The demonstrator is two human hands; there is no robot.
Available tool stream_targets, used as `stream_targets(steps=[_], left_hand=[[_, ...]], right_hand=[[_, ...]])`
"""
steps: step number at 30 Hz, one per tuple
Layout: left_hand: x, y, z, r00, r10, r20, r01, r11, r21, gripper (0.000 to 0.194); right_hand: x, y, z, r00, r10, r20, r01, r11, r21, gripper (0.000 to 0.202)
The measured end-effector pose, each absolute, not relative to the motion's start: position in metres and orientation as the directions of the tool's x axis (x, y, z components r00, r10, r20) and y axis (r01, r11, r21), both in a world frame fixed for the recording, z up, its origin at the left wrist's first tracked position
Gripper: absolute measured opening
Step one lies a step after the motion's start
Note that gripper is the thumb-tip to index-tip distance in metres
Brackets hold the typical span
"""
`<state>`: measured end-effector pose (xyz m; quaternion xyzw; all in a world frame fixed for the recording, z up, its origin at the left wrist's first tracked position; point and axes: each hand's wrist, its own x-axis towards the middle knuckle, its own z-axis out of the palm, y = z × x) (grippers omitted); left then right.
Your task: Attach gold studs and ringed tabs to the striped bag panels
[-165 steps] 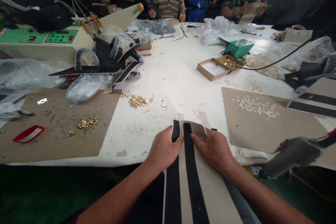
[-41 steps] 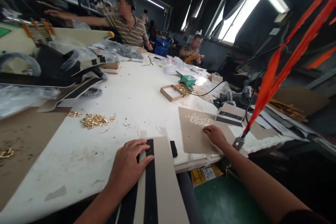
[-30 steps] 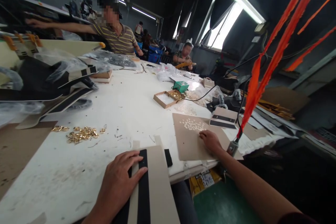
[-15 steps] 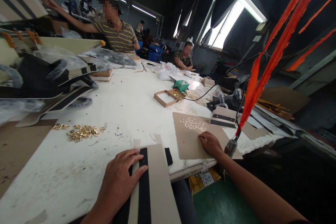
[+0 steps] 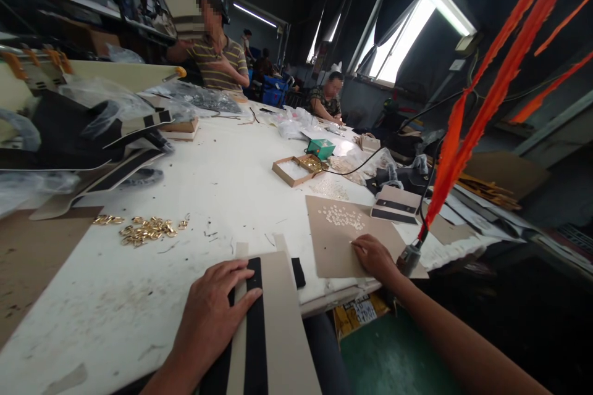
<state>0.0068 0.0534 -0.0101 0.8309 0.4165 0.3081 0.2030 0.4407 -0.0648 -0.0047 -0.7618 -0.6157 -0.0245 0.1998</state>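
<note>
Striped panel (image 5: 285,321), top end on white table (image 5: 231,179) edge, rest toward the lap. Left of panel: loose pile of gold clasps (image 5: 147,230). On panel's left side: left hand (image 5: 213,302), laid over it, thumb spread from fingers, not clenched; even pressure should stop slipping. Just right of panel: black piece (image 5: 298,273). Further right: cardboard sheet (image 5: 333,259) with small pale rings (image 5: 340,216), right hand (image 5: 373,256) near them, fingertips drawn narrow, can't tell if holding anything; a light touch likely avoids scattering rings.
</note>
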Motion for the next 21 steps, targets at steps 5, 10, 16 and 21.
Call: stream_targets(steps=[5, 10, 16, 21], left_hand=[[0.007, 0.054, -0.013, 0.474, 0.798, 0.372, 0.545, -0.597, 0.589, 0.027], [0.007, 0.055, -0.015, 0.481, 0.787, 0.387, 0.534, -0.613, 0.582, 0.026], [0.006, 0.053, -0.014, 0.485, 0.788, 0.379, 0.539, -0.611, 0.579, 0.026], [0.006, 0.053, -0.012, 0.480, 0.791, 0.380, 0.540, -0.608, 0.583, 0.025]], right_hand=[[0.408, -0.120, -0.012, 0.223, 0.918, 0.328, 0.956, -0.140, -0.259, 0.033], [0.396, -0.150, -0.013, 0.156, 0.918, 0.365, 0.957, -0.049, -0.285, 0.029], [0.396, -0.149, -0.004, 0.125, 0.933, 0.338, 0.941, -0.004, -0.337, 0.026], [0.395, -0.130, 0.002, 0.234, 0.897, 0.374, 0.912, -0.069, -0.405, 0.028]])
